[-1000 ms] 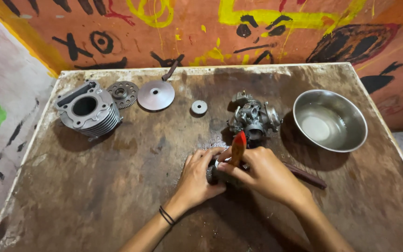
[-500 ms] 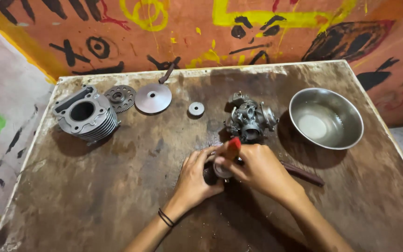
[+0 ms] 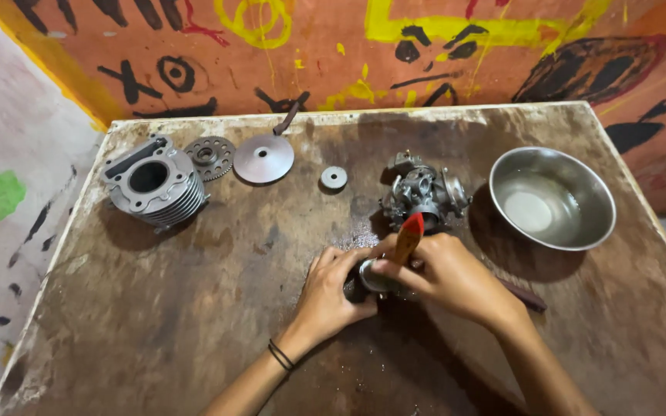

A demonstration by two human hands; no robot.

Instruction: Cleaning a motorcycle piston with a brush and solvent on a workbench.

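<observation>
My left hand (image 3: 331, 291) grips a small round metal part (image 3: 369, 279) against the worn wooden table (image 3: 163, 308). My right hand (image 3: 445, 276) holds a brush with a wooden, red-tipped handle (image 3: 408, 236), its head down on that part and hidden by my fingers. Just behind my hands sits a grey carburetor (image 3: 424, 194). The small part is mostly covered by both hands.
A finned engine cylinder (image 3: 153, 183) stands at the back left, beside a toothed disc (image 3: 210, 156), a flat round plate (image 3: 264, 158) and a small washer (image 3: 334, 177). A steel bowl (image 3: 553, 197) with liquid sits at the right. A dark stick (image 3: 524, 296) lies beyond my right wrist.
Both hands stay on the small part with only slight shifts of the brush; the view has drifted a little.
</observation>
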